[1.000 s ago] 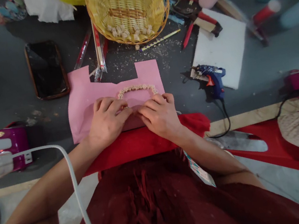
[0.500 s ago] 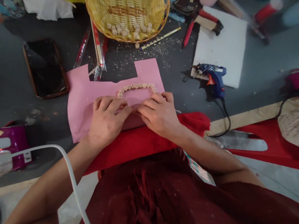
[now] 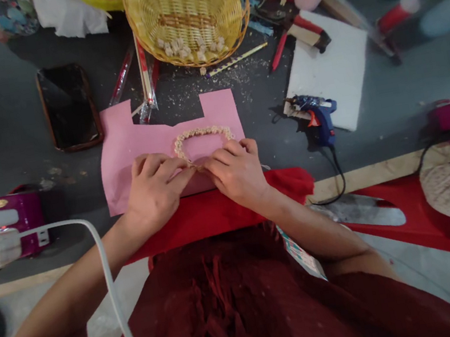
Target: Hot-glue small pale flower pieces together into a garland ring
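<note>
A string of small cream bead-like pieces [image 3: 201,131] lies in a curved loop on a pink sheet of paper [image 3: 121,152]. My left hand [image 3: 153,190] pinches the near left end of the loop between thumb and fingers. Close beside it, my right hand [image 3: 237,173] is closed on the near right part, its fingertips almost meeting those of the left. Fingers cover most of the near side of the loop, so the exact spot being pinched is partly hidden. Under the paper's near edge lies a red cloth [image 3: 182,222].
Beyond the paper stands a wicker basket [image 3: 185,18] with several cream pieces inside. A pencil [image 3: 238,60] and crumbs lie before it. At left is a phone [image 3: 69,106]; at right, a blue glue gun [image 3: 320,117] on a white board [image 3: 333,68]. A white cable [image 3: 104,259] crosses my left arm.
My left hand has shifted slightly left and down, showing more of the loop's left side. My right hand keeps its grip almost in place. The whole view has drifted a little.
</note>
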Demonstrator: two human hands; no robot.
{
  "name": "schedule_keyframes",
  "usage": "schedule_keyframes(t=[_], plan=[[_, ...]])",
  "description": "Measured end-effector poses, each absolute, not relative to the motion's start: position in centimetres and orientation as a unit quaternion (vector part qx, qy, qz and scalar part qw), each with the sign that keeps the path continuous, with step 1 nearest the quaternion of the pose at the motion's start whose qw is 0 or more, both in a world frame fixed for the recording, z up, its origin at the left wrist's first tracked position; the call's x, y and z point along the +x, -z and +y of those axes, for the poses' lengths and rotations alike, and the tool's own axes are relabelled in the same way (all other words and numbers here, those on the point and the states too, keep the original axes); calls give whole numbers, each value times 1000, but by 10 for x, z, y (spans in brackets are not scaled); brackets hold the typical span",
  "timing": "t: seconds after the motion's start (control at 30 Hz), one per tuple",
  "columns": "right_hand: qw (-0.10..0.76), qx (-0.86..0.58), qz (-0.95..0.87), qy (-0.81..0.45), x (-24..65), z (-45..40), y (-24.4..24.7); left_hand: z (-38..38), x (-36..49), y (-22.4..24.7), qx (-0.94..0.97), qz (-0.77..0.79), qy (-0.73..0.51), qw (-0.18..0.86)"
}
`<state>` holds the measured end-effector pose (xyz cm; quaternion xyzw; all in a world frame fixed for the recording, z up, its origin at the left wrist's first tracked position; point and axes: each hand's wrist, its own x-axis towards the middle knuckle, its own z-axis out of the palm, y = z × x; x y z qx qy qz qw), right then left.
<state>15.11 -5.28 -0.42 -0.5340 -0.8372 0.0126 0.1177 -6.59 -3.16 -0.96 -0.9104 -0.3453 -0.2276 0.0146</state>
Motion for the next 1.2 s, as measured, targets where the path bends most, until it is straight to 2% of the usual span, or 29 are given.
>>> schedule_keyframes(t=[0.93,1.2], plan=[[138,-514,-846,-3,151,-53,4,-46,-62,0,-932,-320,144,88],[221,-562,-797,19,189,-59,-8,-46,-59,-4,-930,-315,138,131]])
